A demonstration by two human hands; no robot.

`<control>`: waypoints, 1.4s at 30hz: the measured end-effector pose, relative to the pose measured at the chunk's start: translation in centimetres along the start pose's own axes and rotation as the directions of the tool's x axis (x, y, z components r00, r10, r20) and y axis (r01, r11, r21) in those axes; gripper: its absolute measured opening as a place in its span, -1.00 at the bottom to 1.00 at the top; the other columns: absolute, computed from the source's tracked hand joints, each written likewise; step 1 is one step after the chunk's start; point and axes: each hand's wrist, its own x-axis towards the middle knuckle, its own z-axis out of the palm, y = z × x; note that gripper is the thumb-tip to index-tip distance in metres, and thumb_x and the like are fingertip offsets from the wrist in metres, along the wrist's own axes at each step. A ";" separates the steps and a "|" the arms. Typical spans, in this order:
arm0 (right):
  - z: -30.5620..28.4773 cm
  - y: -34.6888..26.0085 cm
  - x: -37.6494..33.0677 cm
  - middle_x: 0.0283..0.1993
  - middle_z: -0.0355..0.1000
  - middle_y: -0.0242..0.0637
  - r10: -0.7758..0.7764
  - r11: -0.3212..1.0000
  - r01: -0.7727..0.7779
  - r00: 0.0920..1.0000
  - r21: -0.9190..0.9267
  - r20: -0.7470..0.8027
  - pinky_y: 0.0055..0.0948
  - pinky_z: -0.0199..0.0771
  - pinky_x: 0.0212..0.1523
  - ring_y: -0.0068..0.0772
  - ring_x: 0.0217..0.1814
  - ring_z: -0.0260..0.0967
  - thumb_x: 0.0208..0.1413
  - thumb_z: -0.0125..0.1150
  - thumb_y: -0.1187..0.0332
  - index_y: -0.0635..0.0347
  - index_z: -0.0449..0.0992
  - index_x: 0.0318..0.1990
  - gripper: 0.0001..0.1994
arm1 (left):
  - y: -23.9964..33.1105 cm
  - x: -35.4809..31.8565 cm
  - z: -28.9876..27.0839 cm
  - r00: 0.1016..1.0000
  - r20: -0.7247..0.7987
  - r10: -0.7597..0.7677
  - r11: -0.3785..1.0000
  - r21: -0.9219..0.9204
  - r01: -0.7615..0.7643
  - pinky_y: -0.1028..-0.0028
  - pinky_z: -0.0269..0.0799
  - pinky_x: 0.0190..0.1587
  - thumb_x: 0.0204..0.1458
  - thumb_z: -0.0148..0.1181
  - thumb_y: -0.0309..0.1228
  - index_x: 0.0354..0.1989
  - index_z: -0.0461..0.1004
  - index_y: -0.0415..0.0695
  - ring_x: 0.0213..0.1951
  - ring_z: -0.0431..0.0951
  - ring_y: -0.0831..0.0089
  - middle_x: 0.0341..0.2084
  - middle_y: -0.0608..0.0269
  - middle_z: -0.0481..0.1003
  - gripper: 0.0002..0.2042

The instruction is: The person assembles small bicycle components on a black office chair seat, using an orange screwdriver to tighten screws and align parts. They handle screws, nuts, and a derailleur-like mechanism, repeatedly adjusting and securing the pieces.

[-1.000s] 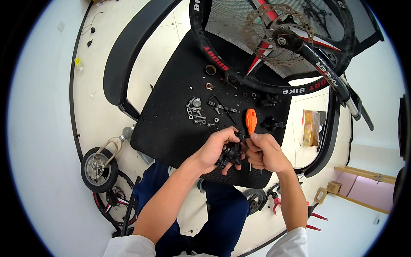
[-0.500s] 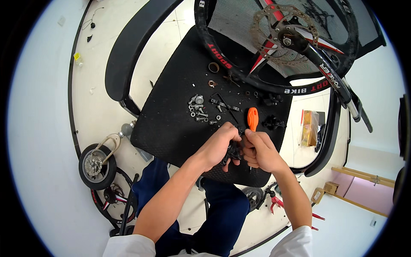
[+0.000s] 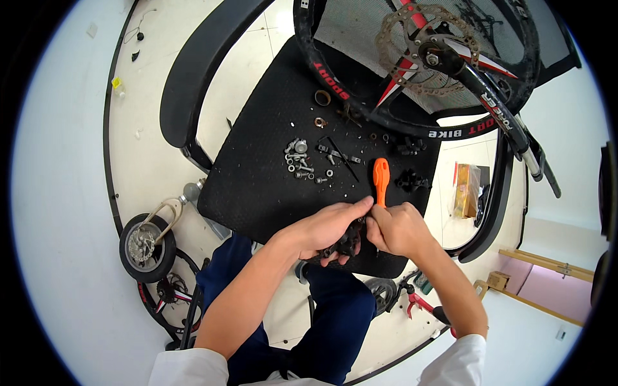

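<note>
My left hand (image 3: 326, 230) is closed around a small black mechanical part (image 3: 346, 240), whose exact kind I cannot tell. The thumb lies stretched along its upper side, and the fingertips show below it. My right hand (image 3: 397, 226) is closed close beside the part, its fingers curled inward; what they hold, if anything, is hidden. Just above the right hand an orange-handled screwdriver (image 3: 380, 180) appears to lie on the black chair seat (image 3: 251, 186), its shaft mostly covered by that hand.
Silver bolts and nuts (image 3: 300, 160), a black hex key (image 3: 344, 162) and black parts (image 3: 413, 180) lie on the seat. A bicycle wheel (image 3: 380, 118) with a disc rotor (image 3: 394, 40) leans at the back. A small wheel (image 3: 147, 248) stands on the floor at left.
My left hand has shifted left and slightly down with the black part, its thumb now stretched out. My right hand has turned, its fingers curled tighter; the screwdriver handle has barely moved.
</note>
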 end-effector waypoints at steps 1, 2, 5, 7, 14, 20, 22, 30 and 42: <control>-0.3 0.2 0.1 -0.76 0.29 -0.17 -0.047 0.998 0.047 0.999 -0.029 0.001 -0.20 0.30 -0.70 -0.09 -0.75 0.32 0.14 0.16 0.31 0.20 0.32 -0.54 -0.73 | 0.0 0.0 0.0 0.999 0.035 -0.030 0.999 -0.017 0.031 0.58 0.21 -0.88 0.30 -0.20 0.18 -0.29 0.37 -0.17 -0.75 0.44 0.52 -0.65 0.20 0.44 -0.43; -0.6 0.4 0.1 -0.76 0.29 -0.20 -0.093 0.994 0.093 0.996 -0.058 0.006 -0.22 0.29 -0.71 -0.12 -0.75 0.32 0.13 0.18 0.30 0.18 0.31 -0.55 -0.73 | -0.1 -0.1 0.0 0.998 0.061 -0.028 0.999 -0.027 0.030 0.58 0.21 -0.88 0.30 -0.19 0.16 -0.30 0.37 -0.17 -0.75 0.44 0.52 -0.64 0.20 0.45 -0.44; -0.4 0.1 0.3 -0.71 0.32 -0.11 0.012 0.995 -0.012 1.000 0.100 0.003 -0.19 0.31 -0.68 0.00 -0.71 0.33 0.20 0.09 0.35 0.25 0.32 -0.51 -0.75 | -0.3 0.2 0.4 0.993 -0.084 0.084 0.995 -0.044 -0.088 0.58 0.19 -0.88 0.31 -0.20 0.14 -0.27 0.37 -0.17 -0.75 0.44 0.53 -0.64 0.20 0.45 -0.46; 0.6 -0.8 0.7 -0.69 0.34 -0.05 0.211 0.922 -0.182 0.976 0.341 -0.048 -0.16 0.33 -0.64 0.09 -0.68 0.33 0.25 0.02 0.38 0.30 0.33 -0.48 -0.75 | -0.1 0.6 0.5 0.968 -0.162 0.193 0.981 0.054 -0.187 0.57 0.25 -0.84 0.32 -0.22 0.13 -0.24 0.32 -0.20 -0.71 0.46 0.54 -0.61 0.24 0.42 -0.46; 2.4 -2.7 1.2 -0.61 0.30 -0.05 0.598 0.431 -0.445 0.792 0.785 0.121 -0.29 0.26 -0.50 -0.13 -0.60 0.27 0.40 -0.16 0.34 0.42 0.36 -0.37 -0.66 | -1.3 2.1 0.8 0.749 -0.337 0.570 0.798 0.443 -0.408 0.54 0.25 -0.80 0.36 -0.17 -0.04 -0.26 0.32 -0.21 -0.71 0.48 0.47 -0.61 0.19 0.44 -0.58; 1.9 -4.2 1.8 -0.63 0.26 -0.21 0.737 0.341 -0.391 0.676 0.855 0.015 -0.37 0.28 -0.50 -0.44 -0.60 0.24 0.39 -0.10 0.33 0.37 0.38 -0.29 -0.73 | -1.5 2.8 0.6 0.548 -0.346 0.762 0.641 0.521 -0.563 0.54 0.31 -0.74 0.35 -0.11 -0.06 -0.27 0.32 -0.19 -0.66 0.51 0.48 -0.60 0.19 0.47 -0.61; 1.5 -5.2 2.0 -0.60 0.29 -0.22 0.768 0.293 -0.276 0.638 0.915 -0.054 -0.40 0.30 -0.49 -0.41 -0.60 0.26 0.37 -0.07 0.37 0.32 0.40 -0.27 -0.79 | -0.5 1.7 0.8 0.690 -0.454 0.565 0.822 0.232 -0.520 0.50 0.41 -0.63 0.32 -0.04 -0.02 -0.26 0.31 -0.25 -0.61 0.55 0.45 -0.62 0.14 0.49 -0.56; 4.6 -4.9 1.1 -0.57 0.34 0.09 0.668 0.711 -0.508 0.703 0.487 -0.242 -0.14 0.26 -0.57 0.19 -0.57 0.35 0.37 -0.05 0.36 0.31 0.40 -0.27 -0.79 | -0.9 3.1 0.8 0.575 -0.599 0.557 0.820 0.290 -0.493 0.57 0.30 -0.73 0.34 -0.10 -0.02 -0.28 0.33 -0.18 -0.67 0.48 0.55 -0.64 0.23 0.47 -0.59; 2.6 -9.3 2.6 -0.69 0.04 -0.52 0.819 -0.170 -0.401 0.450 0.900 0.355 -0.57 -0.13 -0.78 -0.67 -0.79 -0.13 0.47 -0.28 0.08 0.10 0.18 -0.40 -0.60 | -2.2 5.1 0.4 0.173 -0.434 0.884 0.461 0.753 -0.469 0.12 0.43 -0.54 0.22 0.15 -0.28 -0.17 0.27 -0.28 -0.52 0.56 -0.16 -0.60 -0.18 0.48 -0.70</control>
